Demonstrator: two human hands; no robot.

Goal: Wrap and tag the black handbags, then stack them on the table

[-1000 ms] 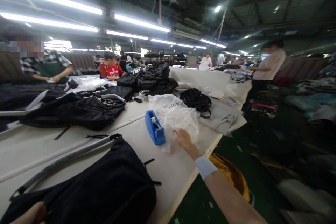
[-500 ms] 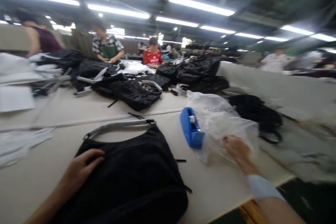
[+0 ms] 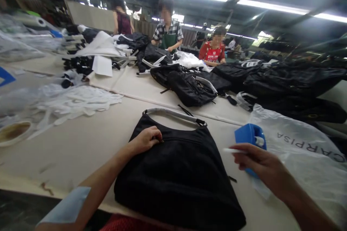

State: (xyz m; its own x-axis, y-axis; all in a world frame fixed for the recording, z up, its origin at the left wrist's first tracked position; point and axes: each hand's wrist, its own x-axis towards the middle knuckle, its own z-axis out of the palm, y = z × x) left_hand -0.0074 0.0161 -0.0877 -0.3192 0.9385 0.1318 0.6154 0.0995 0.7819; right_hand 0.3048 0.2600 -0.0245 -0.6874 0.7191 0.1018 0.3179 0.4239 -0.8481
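A black handbag (image 3: 179,173) lies in front of me on the table, its handle (image 3: 173,113) wrapped in pale covering. My left hand (image 3: 146,139) rests at the bag's upper left edge, fingers curled and pinching near its top seam; exactly what lies between the fingertips is hidden. Out to the bag's right, my right hand (image 3: 256,160) is closed on a thin white strip (image 3: 230,150) that sticks out leftward from the fingers. Partly behind that hand stands a blue tape dispenser (image 3: 245,133). Beside it spreads a translucent plastic bag (image 3: 295,133) with dark lettering.
More black bags (image 3: 189,88) are heaped across the table's far side. White strips (image 3: 78,104) lie in a pile at left, near a tape roll (image 3: 15,131) at the edge. Several people work beyond, one in a red apron (image 3: 213,56).
The view has swung left. My right hand has left the plastic bag and now holds a thin white strip by the dispenser. My left hand has gone from lying on the handbag to pinching it.
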